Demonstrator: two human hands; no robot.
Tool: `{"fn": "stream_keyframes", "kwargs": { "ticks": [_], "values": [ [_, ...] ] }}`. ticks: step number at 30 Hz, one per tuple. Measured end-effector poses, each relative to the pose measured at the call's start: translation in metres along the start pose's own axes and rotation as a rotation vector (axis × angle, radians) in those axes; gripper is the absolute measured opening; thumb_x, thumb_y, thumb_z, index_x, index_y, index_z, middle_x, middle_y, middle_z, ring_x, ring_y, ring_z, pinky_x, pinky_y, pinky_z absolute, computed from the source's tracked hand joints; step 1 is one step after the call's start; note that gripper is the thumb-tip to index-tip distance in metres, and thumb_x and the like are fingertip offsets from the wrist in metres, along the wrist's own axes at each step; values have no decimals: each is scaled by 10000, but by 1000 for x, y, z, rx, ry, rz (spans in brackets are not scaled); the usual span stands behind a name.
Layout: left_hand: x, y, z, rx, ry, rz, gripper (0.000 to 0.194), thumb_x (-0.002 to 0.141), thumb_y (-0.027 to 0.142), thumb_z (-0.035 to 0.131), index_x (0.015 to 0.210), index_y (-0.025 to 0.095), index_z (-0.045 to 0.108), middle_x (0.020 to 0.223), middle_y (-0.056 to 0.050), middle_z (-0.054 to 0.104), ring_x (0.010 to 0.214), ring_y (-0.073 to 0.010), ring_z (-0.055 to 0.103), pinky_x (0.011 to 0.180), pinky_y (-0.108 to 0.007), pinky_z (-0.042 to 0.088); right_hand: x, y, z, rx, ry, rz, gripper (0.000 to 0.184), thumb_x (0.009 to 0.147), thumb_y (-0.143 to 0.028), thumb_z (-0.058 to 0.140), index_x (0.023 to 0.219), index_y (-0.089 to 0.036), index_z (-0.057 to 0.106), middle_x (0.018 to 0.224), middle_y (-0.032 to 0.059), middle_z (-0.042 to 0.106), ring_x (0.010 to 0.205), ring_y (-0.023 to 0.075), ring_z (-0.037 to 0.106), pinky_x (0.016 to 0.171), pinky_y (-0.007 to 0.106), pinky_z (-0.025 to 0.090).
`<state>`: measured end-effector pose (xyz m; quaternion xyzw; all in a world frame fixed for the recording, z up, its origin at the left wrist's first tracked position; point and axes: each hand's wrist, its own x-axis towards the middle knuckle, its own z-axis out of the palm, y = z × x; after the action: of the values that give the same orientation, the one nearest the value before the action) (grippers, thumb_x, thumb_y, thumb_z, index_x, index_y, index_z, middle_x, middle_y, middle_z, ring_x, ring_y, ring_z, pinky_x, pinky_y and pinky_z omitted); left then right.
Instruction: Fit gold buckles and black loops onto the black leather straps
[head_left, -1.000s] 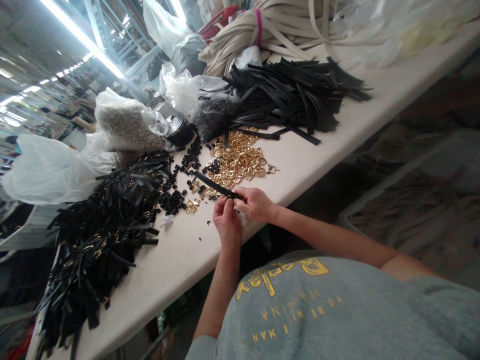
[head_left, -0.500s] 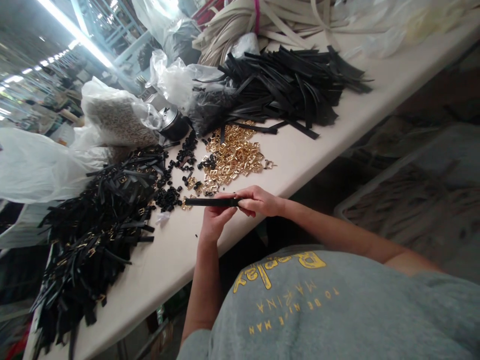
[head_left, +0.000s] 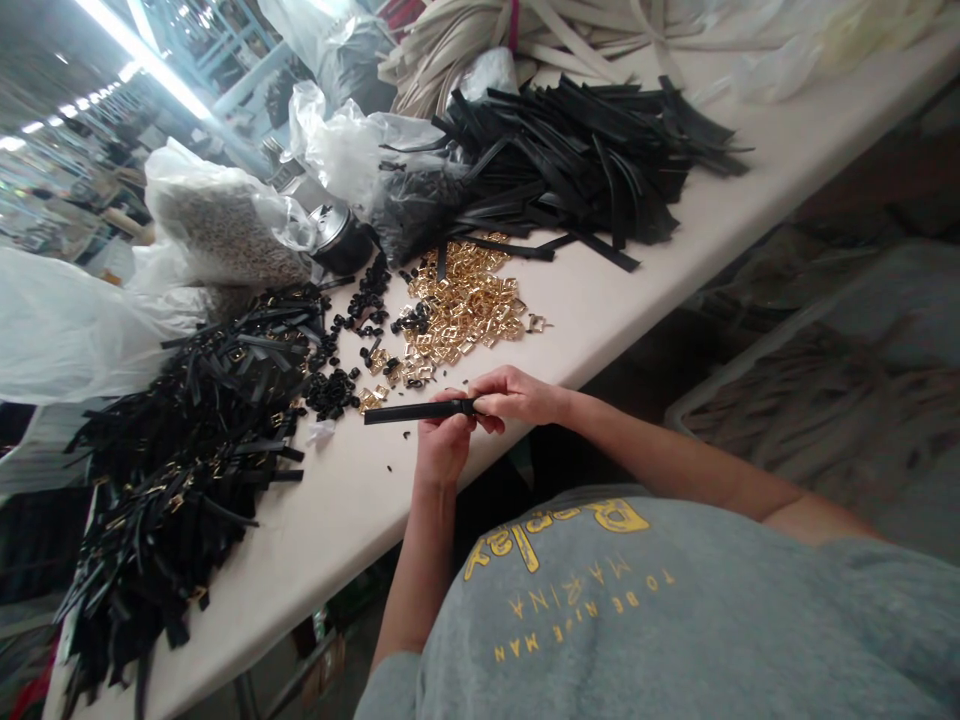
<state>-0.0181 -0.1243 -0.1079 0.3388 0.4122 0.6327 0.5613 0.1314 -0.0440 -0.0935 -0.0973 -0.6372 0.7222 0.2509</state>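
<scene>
Both hands hold one short black strap [head_left: 409, 411] level above the near edge of the white table [head_left: 360, 500]. My left hand [head_left: 442, 445] grips it from below, fingers closed around its right part. My right hand [head_left: 514, 395] pinches the strap's right end. The strap's left end points at a scatter of small black loops [head_left: 337, 385]. Just beyond my hands lies a heap of gold buckles [head_left: 457, 310].
A big pile of black straps with gold fittings [head_left: 180, 470] covers the table's left. Plain black straps [head_left: 577, 175] are heaped at the far right, cream straps [head_left: 480, 45] behind them. Plastic bags [head_left: 225, 225] and a dark round tin [head_left: 341, 240] stand at the back.
The strap swung from pointing away toward the buckles to lying level, pointing left. My left hand turned under it, and both hands stayed at the table's near edge.
</scene>
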Motion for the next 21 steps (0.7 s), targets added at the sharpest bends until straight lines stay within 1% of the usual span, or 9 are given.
{"fn": "stream_keyframes", "kwargs": {
  "ticks": [3, 5, 7, 9, 11, 14, 16, 18, 21],
  "values": [
    [-2, -3, 3, -73, -43, -20, 322, 650, 378, 821, 890, 221, 674, 728, 6, 645, 554, -147, 593, 589, -324, 512, 1, 2, 0, 21, -11, 23, 183, 797, -279, 500, 709, -133, 569, 571, -27, 579, 491, 68, 525, 494, 183, 419],
    [-3, -3, 3, -103, -50, -24, 310, 663, 366, 811, 904, 229, 674, 750, 1, 652, 570, -155, 605, 587, -324, 519, 2, 2, 1, -2, 14, 32, 181, 788, -276, 494, 704, -135, 572, 560, -31, 570, 492, 73, 524, 498, 187, 419],
    [-3, -2, 0, -129, -7, -28, 314, 653, 360, 814, 903, 226, 680, 780, -4, 656, 588, -142, 603, 575, -288, 514, 3, 1, 4, -58, 61, 46, 166, 776, -257, 487, 696, -139, 572, 544, -35, 559, 497, 78, 523, 503, 188, 413],
    [-3, -1, -3, -149, 77, -43, 288, 667, 375, 794, 878, 208, 690, 827, -18, 663, 614, -119, 597, 558, -237, 497, 4, 1, 7, -135, 108, 62, 157, 768, -238, 472, 683, -145, 565, 533, -38, 552, 496, 81, 514, 502, 188, 394],
    [-3, -1, -4, -150, 157, -62, 241, 721, 395, 736, 838, 188, 698, 859, -37, 673, 647, -108, 601, 550, -202, 482, 4, 0, 10, -272, 163, 52, 162, 766, -224, 459, 651, -153, 548, 518, -42, 530, 485, 76, 476, 495, 190, 348],
    [-2, -3, -4, -133, 222, -57, 206, 760, 380, 700, 810, 180, 707, 849, -41, 687, 682, -110, 622, 594, -198, 495, 3, 0, 17, -621, 310, -33, 183, 764, -207, 468, 594, -162, 519, 515, -41, 481, 500, 76, 391, 513, 219, 273],
    [-2, -5, -3, -118, 244, -29, 204, 722, 356, 754, 821, 181, 718, 823, -31, 696, 692, -108, 635, 644, -204, 507, 2, 0, 22, -865, 431, -89, 188, 767, -196, 479, 584, -164, 512, 546, -25, 495, 535, 90, 377, 544, 246, 258],
    [-1, -8, -2, -102, 272, 1, 255, 664, 343, 819, 841, 182, 732, 821, -27, 710, 712, -105, 651, 690, -203, 512, 2, 0, 25, -1036, 513, -123, 184, 779, -192, 484, 602, -167, 523, 591, -3, 543, 569, 108, 401, 576, 265, 265],
    [1, -11, 0, -94, 307, 22, 333, 608, 347, 872, 875, 193, 746, 832, -20, 729, 732, -93, 663, 722, -186, 508, 2, 2, 27, -1141, 519, -151, 176, 814, -201, 486, 656, -170, 555, 647, 20, 594, 610, 128, 446, 611, 273, 285]
  ]
}}
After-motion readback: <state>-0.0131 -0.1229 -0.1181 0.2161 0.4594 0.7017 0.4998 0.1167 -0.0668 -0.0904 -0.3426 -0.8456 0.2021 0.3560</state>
